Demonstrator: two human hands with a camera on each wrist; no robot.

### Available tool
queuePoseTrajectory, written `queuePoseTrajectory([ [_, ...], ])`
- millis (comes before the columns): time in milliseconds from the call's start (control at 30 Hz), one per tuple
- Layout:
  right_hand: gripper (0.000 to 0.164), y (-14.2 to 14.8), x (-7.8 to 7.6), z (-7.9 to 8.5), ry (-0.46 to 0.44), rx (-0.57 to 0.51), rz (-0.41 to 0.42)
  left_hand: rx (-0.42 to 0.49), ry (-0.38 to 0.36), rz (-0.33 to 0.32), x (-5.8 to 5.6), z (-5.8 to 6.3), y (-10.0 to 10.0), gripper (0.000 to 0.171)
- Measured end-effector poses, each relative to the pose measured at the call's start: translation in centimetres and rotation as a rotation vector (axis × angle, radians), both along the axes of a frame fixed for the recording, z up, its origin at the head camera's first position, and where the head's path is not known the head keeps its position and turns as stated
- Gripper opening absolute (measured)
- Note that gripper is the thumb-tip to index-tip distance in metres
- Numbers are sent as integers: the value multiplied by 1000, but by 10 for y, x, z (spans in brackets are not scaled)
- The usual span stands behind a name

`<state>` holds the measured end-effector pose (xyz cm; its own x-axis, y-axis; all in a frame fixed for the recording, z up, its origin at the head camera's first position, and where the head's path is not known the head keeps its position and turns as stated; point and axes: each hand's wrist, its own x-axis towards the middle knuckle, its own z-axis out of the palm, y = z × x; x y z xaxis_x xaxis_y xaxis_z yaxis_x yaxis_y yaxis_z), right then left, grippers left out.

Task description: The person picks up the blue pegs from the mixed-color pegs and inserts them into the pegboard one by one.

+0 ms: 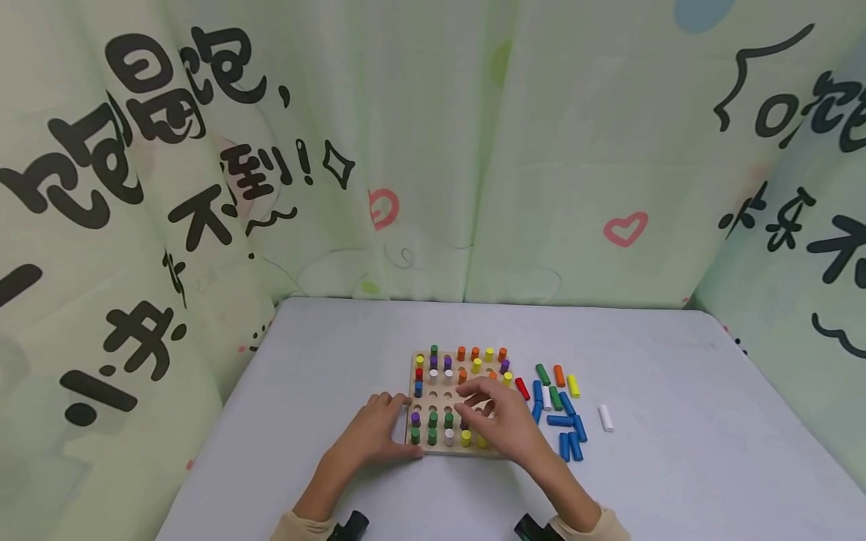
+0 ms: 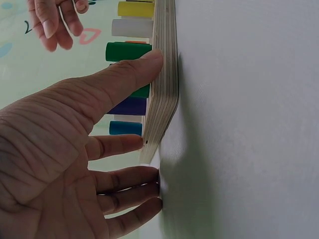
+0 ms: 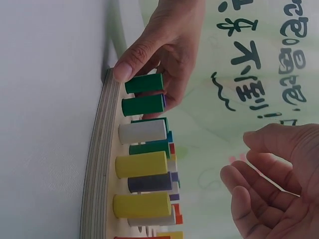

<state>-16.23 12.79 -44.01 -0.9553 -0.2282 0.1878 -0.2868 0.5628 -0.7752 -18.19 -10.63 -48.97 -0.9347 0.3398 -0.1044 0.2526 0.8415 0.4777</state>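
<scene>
A square wooden pegboard lies on the table with colored pegs standing in many of its holes. My left hand rests along the board's left side, thumb on the near corner and fingers fairly straight. Green pegs stand just beside that thumb. Over the right part of the board hovers my right hand, its fingers loosely bent. In the right wrist view this right hand shows nothing between thumb and fingers, and it is apart from the pegs. It hides some of the board in the head view.
Right of the board lie loose pegs: several blue pegs, a red peg, an orange peg, a yellow peg, and some green and white ones. One white peg lies farther right. A printed curtain surrounds the white table.
</scene>
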Motion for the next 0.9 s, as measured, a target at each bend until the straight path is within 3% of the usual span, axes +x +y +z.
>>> queuePoseTrajectory([
  [333, 21, 11, 2, 3, -13, -4, -84, 0, -13, 5, 2, 2, 1, 84],
  [900, 21, 43, 7, 4, 26, 18, -155, 6, -5, -2, 1, 3, 1, 84],
])
